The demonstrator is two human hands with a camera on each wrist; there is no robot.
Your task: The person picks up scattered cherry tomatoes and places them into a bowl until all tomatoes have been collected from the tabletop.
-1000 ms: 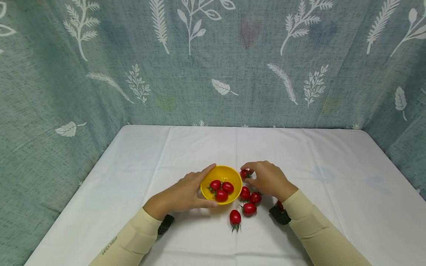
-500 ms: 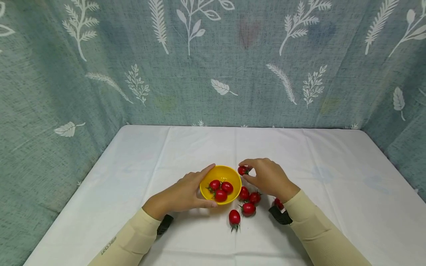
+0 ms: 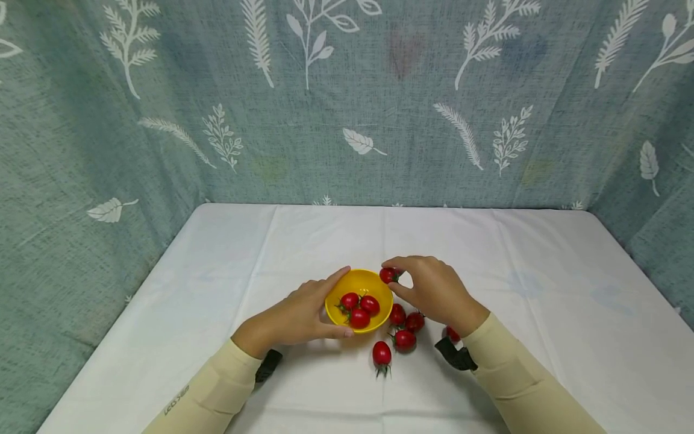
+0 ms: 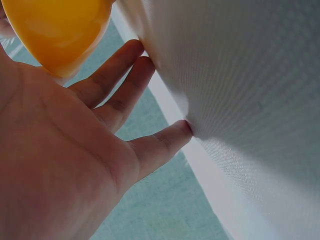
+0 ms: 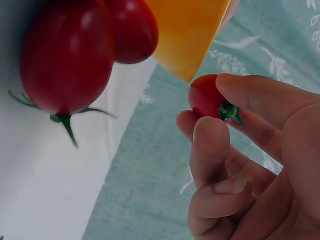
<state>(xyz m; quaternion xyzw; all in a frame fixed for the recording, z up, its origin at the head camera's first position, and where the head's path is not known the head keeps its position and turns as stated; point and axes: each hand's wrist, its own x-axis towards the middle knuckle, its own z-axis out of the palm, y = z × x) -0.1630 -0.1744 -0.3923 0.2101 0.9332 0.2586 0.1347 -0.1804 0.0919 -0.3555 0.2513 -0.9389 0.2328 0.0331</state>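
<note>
A yellow bowl (image 3: pixel 362 282) stands on the white cloth in the head view, with three red cherry tomatoes (image 3: pixel 359 318) inside. My left hand (image 3: pixel 295 317) holds it from the left, thumb at the near side and forefinger along the far rim. In the left wrist view the other fingers (image 4: pixel 165 142) of that hand reach down to the cloth. My right hand (image 3: pixel 436 292) pinches a cherry tomato (image 5: pixel 204 95) between thumb and fingertips, its green stem towards the palm. That tomato is right at the bowl's right rim.
Several more cherry tomatoes (image 3: pixel 404 341) lie on the cloth, right of and in front of the bowl. Another tomato (image 3: pixel 452 334) is partly hidden by the black strap (image 3: pixel 455 354) at my right wrist. A patterned green curtain (image 3: pixel 347 108) hangs behind the table.
My right hand has lifted the pinched tomato and brought it leftward to the bowl's rim. The left hand and the bowl stay in place.
</note>
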